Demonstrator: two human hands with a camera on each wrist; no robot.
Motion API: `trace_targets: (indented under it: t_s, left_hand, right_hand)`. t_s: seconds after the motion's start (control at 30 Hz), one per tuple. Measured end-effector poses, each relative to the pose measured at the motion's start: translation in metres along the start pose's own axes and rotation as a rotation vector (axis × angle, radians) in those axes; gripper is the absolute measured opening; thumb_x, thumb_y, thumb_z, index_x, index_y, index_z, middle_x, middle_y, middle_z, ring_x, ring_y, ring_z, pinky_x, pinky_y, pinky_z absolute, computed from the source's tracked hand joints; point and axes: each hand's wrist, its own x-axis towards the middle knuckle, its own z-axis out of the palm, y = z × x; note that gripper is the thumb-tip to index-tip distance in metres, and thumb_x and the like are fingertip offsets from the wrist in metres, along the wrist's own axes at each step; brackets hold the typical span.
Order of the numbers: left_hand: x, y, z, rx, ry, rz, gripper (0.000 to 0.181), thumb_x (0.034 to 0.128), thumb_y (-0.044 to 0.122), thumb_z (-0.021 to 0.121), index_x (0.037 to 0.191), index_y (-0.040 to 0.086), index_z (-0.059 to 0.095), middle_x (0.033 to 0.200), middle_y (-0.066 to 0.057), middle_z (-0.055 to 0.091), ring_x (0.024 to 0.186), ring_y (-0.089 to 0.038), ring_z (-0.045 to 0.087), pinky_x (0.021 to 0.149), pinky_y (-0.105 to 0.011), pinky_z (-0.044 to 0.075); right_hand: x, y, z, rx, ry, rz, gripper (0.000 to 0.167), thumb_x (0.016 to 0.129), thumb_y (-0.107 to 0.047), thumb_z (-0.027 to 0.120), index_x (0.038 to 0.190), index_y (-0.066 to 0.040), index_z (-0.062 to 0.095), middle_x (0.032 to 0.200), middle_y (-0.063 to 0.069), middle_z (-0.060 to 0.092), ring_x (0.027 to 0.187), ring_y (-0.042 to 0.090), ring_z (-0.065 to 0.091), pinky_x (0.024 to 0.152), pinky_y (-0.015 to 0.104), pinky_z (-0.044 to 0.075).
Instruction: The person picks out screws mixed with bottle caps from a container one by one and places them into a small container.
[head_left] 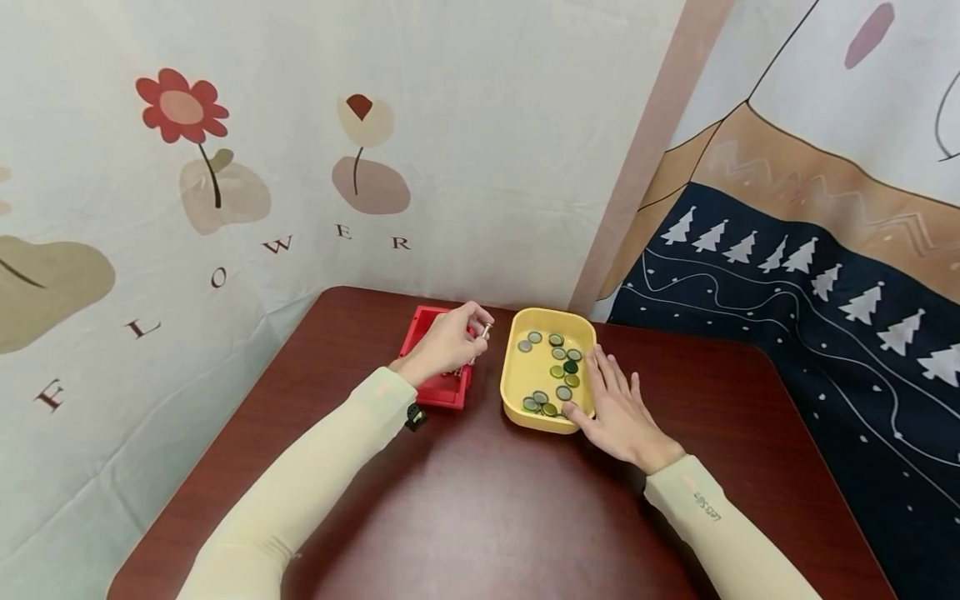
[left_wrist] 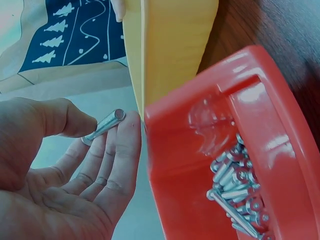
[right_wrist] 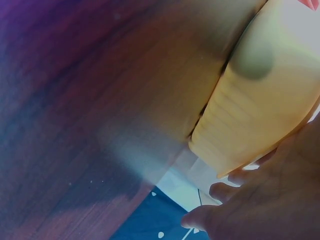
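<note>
My left hand (head_left: 452, 337) is over the red bin (head_left: 442, 395), pinching a silver metal bolt (left_wrist: 106, 125) between thumb and fingers. The bolt's threaded end faces the left wrist camera. More bolts (left_wrist: 240, 187) lie heaped in the bin; in the head view my hand covers most of them. With fingers spread, my right hand (head_left: 621, 412) touches the right rim of the yellow tray (head_left: 517, 400). Several round bottle caps (head_left: 558, 393), grey and green, lie scattered in that tray. From the right wrist, only the tray's outer side (right_wrist: 260, 110) shows beside my fingers.
Both containers stand side by side near the back edge of the dark red-brown wooden table (head_left: 480, 508). Behind it hangs a pale cloth (head_left: 480, 150) with printed flowers. A dark cloth with white trees (head_left: 795, 317) hangs on the right.
</note>
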Motion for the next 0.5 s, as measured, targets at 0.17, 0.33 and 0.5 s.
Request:
trace_targets:
  t_s: [0.17, 0.33, 0.5]
  left_hand:
    - [0.0, -0.008, -0.006, 0.017, 0.018, -0.018, 0.036, 0.1084, 0.005, 0.071, 0.144, 0.008, 0.067, 0.121, -0.014, 0.076, 0.074, -0.016, 0.073, 0.066, -0.025, 0.062]
    - [0.0, -0.016, -0.012, 0.038, 0.047, -0.028, 0.036, 0.109, 0.006, 0.069, 0.145, 0.007, 0.067, 0.121, -0.014, 0.077, 0.079, -0.019, 0.072, 0.07, -0.027, 0.061]
    - [-0.003, -0.023, -0.017, 0.098, 0.066, -0.052, 0.034, 0.1089, 0.008, 0.069, 0.143, 0.009, 0.068, 0.122, -0.014, 0.078, 0.091, -0.021, 0.073, 0.075, -0.028, 0.058]
  right_hand:
    - [0.0, 0.0, 0.001, 0.008, 0.001, 0.0, 0.102, 0.115, -0.061, 0.061, 0.186, -0.003, 0.015, 0.199, 0.015, 0.003, 0.182, 0.052, 0.011, 0.138, 0.09, 0.009]
    - [0.0, 0.0, 0.0, 0.004, 0.004, -0.003, 0.102, 0.116, -0.061, 0.06, 0.186, -0.003, 0.015, 0.199, 0.016, 0.003, 0.182, 0.052, 0.01, 0.138, 0.09, 0.008]
    - [0.0, -0.001, -0.001, 0.011, 0.005, -0.003, 0.101, 0.116, -0.059, 0.061, 0.186, -0.003, 0.015, 0.198, 0.017, 0.005, 0.182, 0.053, 0.011, 0.137, 0.09, 0.009]
